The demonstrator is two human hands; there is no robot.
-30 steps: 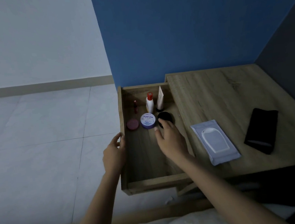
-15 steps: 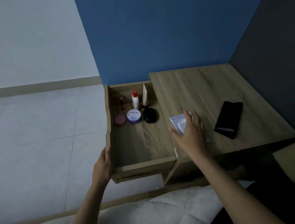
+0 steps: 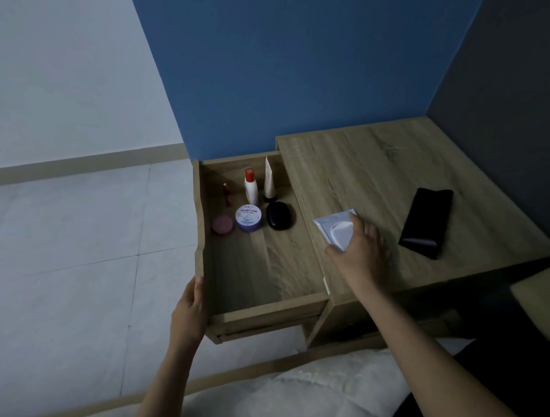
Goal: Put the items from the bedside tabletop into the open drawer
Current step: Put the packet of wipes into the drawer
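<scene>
On the tabletop (image 3: 379,166), my right hand (image 3: 360,250) grips the wipes pack (image 3: 337,229), near the black phone (image 3: 427,221). My left hand (image 3: 189,312) clasps the open drawer (image 3: 266,275) at its outer front corner.

Brightness: I am seeing a dim, underexposed room with a cool bluish cast and muted colours.
Light source: the pale floor (image 3: 55,260) on my left is catching the most light, while the grey wall (image 3: 508,121) on my right is sinking into gloom.
Shadows: soft ones are pooling inside the drawer (image 3: 259,269) along its left wall, and the lower right corner is going almost black.
Glare: a faint sheen is showing on the near end of the black phone (image 3: 426,221).
Sharpness: the jar (image 3: 249,218) label is reading only partly; both hands are looking slightly soft.
Distortion: the wide lens is bowing the walls and the table (image 3: 380,172) edges outward.
</scene>
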